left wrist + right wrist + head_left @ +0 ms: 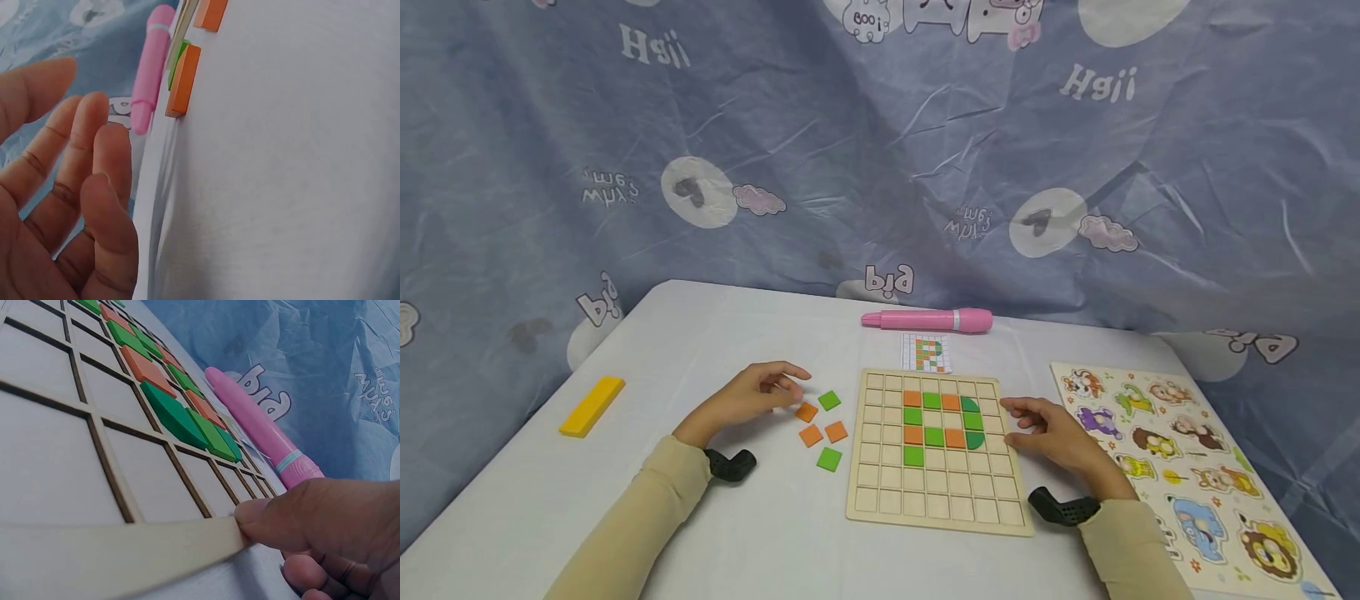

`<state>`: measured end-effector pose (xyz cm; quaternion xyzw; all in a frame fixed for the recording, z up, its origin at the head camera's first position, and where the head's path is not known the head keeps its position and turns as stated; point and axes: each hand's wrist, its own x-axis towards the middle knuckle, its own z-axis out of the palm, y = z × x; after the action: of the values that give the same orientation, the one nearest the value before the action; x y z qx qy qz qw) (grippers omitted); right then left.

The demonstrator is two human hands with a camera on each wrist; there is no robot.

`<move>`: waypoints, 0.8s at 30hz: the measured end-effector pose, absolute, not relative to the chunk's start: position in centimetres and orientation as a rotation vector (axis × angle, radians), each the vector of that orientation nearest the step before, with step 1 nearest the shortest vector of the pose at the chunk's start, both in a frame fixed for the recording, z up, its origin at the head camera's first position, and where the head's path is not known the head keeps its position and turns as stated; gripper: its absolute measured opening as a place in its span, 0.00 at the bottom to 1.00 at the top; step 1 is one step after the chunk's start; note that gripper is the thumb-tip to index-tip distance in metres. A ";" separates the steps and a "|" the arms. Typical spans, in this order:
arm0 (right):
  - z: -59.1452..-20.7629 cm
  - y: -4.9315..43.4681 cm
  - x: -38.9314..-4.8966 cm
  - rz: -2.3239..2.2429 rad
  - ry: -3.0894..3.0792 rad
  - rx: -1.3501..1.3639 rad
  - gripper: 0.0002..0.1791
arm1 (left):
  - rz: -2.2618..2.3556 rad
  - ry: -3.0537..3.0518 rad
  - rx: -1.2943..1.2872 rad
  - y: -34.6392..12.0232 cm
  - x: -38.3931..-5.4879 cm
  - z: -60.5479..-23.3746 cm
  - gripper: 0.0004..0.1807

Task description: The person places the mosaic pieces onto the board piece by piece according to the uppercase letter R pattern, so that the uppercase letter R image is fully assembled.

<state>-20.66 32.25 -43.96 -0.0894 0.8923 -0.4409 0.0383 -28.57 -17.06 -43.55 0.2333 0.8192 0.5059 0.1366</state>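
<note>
My left hand (756, 393) hovers with loosely bent fingers beside several loose tiles. Its fingertips are near an orange square tile (806, 412), with nothing held between them in the left wrist view. Other loose tiles include a green square (829, 400) and another orange one (836, 431). A wooden grid board (940, 507) carries orange and green squares and two dark green rounded tiles (974, 440), forming a closed loop with one green tile (913, 456) below its left side. At the board's right edge rests my right hand (1056, 437), its thumb (265, 522) touching the rim.
A small pattern card (927, 353) lies behind the board, with a thick pink pen-shaped object (925, 321) beyond it. On the right is an animal puzzle board (1183, 467). A yellow block (592, 406) lies far left. Patterned cloth (880, 167) hangs behind the table.
</note>
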 end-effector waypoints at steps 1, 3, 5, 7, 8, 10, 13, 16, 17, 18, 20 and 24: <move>-43.9 32.3 -20.6 -1.355 2.734 -0.277 0.32 | 1.469 2.367 0.674 -17.2 -28.6 -43.6 0.22; -43.9 32.2 -20.6 -1.357 2.731 -0.271 0.32 | 1.466 2.375 0.669 -17.3 -28.7 -43.8 0.22; -43.9 32.2 -20.6 -1.356 2.731 -0.266 0.32 | 1.437 2.405 0.665 -17.5 -28.8 -44.0 0.22; -43.9 32.2 -20.5 -1.354 2.732 -0.263 0.32 | 1.401 2.441 0.666 -17.6 -28.9 -44.3 0.21; -43.9 32.2 -20.6 -1.352 2.733 -0.259 0.32 | 1.382 2.457 0.666 -17.7 -29.0 -44.4 0.21; -43.9 32.2 -20.6 -1.345 2.738 -0.268 0.32 | 1.340 2.479 0.673 -17.8 -29.0 -44.7 0.22; -43.9 32.2 -20.6 -1.348 2.741 -0.269 0.32 | 1.282 2.494 0.696 -18.0 -29.1 -45.0 0.23; -43.9 32.2 -20.7 -1.351 2.739 -0.278 0.32 | 1.214 2.523 0.722 -18.1 -29.0 -45.2 0.24; -43.9 32.2 -20.7 -1.355 2.737 -0.276 0.32 | 1.199 2.534 0.736 -18.1 -29.0 -45.2 0.24; -43.9 32.2 -20.7 -1.354 2.737 -0.283 0.32 | 1.184 2.547 0.748 -18.1 -29.0 -45.3 0.24; -44.0 32.2 -20.7 -1.356 2.735 -0.279 0.32 | 1.169 2.566 0.771 -18.0 -28.9 -45.3 0.22; -44.0 32.2 -20.6 -1.355 2.734 -0.266 0.32 | 1.165 2.581 0.798 -18.0 -28.8 -45.4 0.18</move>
<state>-20.61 32.18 -44.03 -0.0867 0.8920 -0.4419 0.0392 -28.80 -17.95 -45.37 0.2699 0.8729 0.3941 0.0996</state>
